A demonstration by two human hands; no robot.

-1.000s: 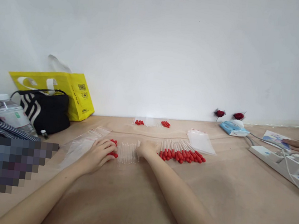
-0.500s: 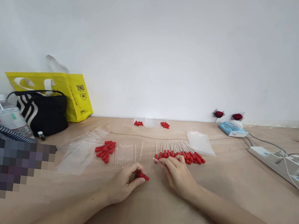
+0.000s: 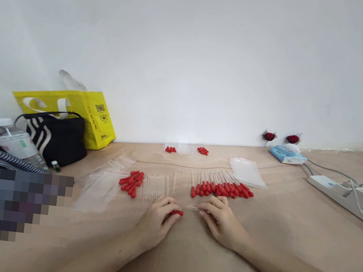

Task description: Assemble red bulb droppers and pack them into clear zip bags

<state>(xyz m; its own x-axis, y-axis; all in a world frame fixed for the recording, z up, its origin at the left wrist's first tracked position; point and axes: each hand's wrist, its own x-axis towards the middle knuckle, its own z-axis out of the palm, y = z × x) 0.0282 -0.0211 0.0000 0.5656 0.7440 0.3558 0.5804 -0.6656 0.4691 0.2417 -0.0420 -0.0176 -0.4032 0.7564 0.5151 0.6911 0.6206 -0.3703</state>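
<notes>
Pinched between the thumb and fingers of my left hand is a red rubber dropper bulb, its narrow end facing right. My right hand is closed on a clear glass dropper tube, whose tip points left at the bulb; a small gap separates the two. Just past my left hand lie a row of loose clear tubes and a heap of red bulbs. Beyond my right hand lies a row of droppers, red bulbs with tubes attached, tubes pointing away.
Clear zip bags lie at left and right; bags with red bulbs are near the wall. A yellow bag, black bag and bottle stand left. Tissues and a power strip are right.
My right hand has turned and come nearer, bringing the tube away from the dropper row to level with the bulb. My left hand still holds the bulb, now straighter. The view has shifted slightly.
</notes>
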